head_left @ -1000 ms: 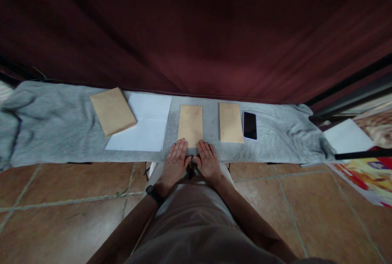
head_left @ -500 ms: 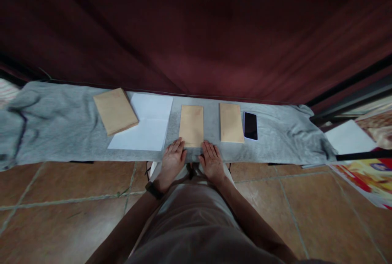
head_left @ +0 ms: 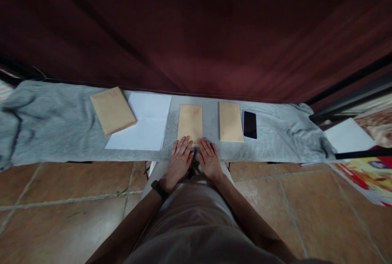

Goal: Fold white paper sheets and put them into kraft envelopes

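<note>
Here both hands lie flat, fingers spread: the left hand and right hand press the middle envelope's near end at the bench's front edge.

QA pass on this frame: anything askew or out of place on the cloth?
Only the left brown envelope: it lies rotated, overlapping the white paper, while the other two envelopes and the phone sit straight.
</note>
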{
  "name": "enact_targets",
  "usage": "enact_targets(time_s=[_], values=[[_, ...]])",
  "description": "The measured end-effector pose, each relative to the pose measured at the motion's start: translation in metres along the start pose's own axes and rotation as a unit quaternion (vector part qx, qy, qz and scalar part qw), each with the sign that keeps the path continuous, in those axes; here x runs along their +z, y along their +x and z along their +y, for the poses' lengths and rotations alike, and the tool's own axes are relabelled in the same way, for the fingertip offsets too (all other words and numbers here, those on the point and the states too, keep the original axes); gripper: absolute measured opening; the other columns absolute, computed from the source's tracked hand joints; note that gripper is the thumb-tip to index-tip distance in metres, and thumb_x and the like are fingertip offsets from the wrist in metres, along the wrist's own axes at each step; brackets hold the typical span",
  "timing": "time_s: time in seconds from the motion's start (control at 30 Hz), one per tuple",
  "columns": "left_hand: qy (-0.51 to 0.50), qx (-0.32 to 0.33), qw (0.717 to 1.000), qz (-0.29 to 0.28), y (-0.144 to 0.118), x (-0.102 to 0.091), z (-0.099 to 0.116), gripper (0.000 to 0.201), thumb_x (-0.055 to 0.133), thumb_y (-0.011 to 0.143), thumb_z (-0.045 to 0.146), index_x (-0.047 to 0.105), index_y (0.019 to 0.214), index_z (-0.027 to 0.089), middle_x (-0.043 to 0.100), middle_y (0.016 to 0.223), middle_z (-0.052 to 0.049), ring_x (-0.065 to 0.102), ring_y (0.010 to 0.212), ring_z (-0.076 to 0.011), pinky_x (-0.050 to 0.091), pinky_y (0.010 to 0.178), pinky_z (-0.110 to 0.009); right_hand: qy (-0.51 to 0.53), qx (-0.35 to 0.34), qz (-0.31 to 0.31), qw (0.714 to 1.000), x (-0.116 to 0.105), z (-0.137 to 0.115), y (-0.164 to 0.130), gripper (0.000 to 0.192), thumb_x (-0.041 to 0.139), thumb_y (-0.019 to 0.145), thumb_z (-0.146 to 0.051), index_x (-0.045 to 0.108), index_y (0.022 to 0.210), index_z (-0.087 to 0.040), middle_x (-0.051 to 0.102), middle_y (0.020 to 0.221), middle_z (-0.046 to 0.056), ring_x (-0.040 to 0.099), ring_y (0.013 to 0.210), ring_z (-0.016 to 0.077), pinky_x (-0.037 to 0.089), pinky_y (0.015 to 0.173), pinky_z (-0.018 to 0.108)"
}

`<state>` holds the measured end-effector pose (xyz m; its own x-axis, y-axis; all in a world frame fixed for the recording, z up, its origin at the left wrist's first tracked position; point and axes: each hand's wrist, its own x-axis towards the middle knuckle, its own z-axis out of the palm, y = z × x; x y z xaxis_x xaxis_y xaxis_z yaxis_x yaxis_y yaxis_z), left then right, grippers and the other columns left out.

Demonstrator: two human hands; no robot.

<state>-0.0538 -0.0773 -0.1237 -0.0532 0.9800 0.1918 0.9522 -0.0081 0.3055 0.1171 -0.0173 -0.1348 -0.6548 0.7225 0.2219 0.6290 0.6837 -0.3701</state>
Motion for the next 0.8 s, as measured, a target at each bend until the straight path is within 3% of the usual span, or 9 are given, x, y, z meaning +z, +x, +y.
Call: enact_targets(time_s=[0.2, 0.4, 0.6, 0.8], values=[[0.032, 0.002, 0.999, -0.033, -0.001, -0.002, 0.002, 0.051, 0.036, 0.105, 0.026, 0.048, 0.154, 0.017, 0.04, 0.165, -0.011, 0.027, 0.157, -0.0284, 0.015, 0.129, -0.057, -0.008, -0.013, -0.013, 1.0, 0.0, -0.007, 0.006, 0.048, 0.041, 0.109, -0.033, 0.046, 0.155, -0.018, 0.047, 0.161, 0.008, 0.041, 0.15, 0.0249, 0.019, 0.128, 0.051], [0.041, -0.006, 0.998, -0.049, -0.002, -0.003, 0.0, 0.054, 0.035, 0.106, 0.03, 0.042, 0.158, 0.018, 0.039, 0.165, -0.01, 0.028, 0.157, -0.0261, 0.017, 0.129, -0.054, -0.017, -0.006, -0.002, 1.0, 0.002, -0.008, 0.005, 0.049, 0.042, 0.109, -0.033, 0.046, 0.155, -0.017, 0.049, 0.159, 0.008, 0.043, 0.148, 0.0251, 0.02, 0.128, 0.049], [0.043, -0.019, 0.998, -0.031, -0.005, -0.001, -0.005, 0.057, 0.035, 0.106, 0.035, 0.041, 0.158, 0.01, 0.037, 0.165, -0.014, 0.029, 0.156, -0.0256, 0.022, 0.129, -0.049, -0.022, -0.005, 0.005, 1.0, 0.005, -0.005, 0.002, 0.05, 0.044, 0.108, -0.033, 0.047, 0.154, -0.015, 0.048, 0.16, 0.009, 0.043, 0.148, 0.0252, 0.021, 0.128, 0.048], [0.03, -0.048, 0.998, 0.002, -0.009, 0.001, -0.009, 0.059, 0.037, 0.105, 0.038, 0.041, 0.157, 0.009, 0.04, 0.163, -0.017, 0.03, 0.156, -0.0292, 0.025, 0.128, -0.053, -0.021, 0.003, 0.004, 1.0, 0.003, -0.002, 0.0, 0.051, 0.043, 0.108, -0.032, 0.044, 0.156, -0.014, 0.046, 0.161, 0.01, 0.041, 0.15, 0.0254, 0.023, 0.127, 0.048]])
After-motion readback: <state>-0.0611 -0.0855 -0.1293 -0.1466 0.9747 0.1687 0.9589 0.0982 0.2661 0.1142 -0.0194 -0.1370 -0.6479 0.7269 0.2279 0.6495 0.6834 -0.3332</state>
